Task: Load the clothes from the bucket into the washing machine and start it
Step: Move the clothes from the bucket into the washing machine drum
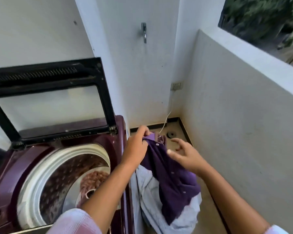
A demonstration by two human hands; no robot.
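Head view showed the maroon top-load washing machine w/ its black-framed glass lid propped open against the wall; inside the perforated steel drum lay at least one pinkish-brown patterned garment, so loading looked underway, not finished. Left hand had its fingers clamped on the collar end of a dark purple buttoned garment, held up just right of the machine's edge; right hand hovered beside the same cloth w/ fingers spread apart and curled, not clearly touching it. Under the purple piece hung or lay a pale blue-grey cloth, bunched near the floor; the bucket itself couldn't be made out, prob. hidden beneath the fabric. Judged progress: early-to-mid; purple garment not yet over the drum, pale cloth not yet loaded, how much more remained couldn't be told. Left to do, by my reckoning: move both pieces into the drum, shut the lid, start the cycle; control panel wasn't clearly visible.
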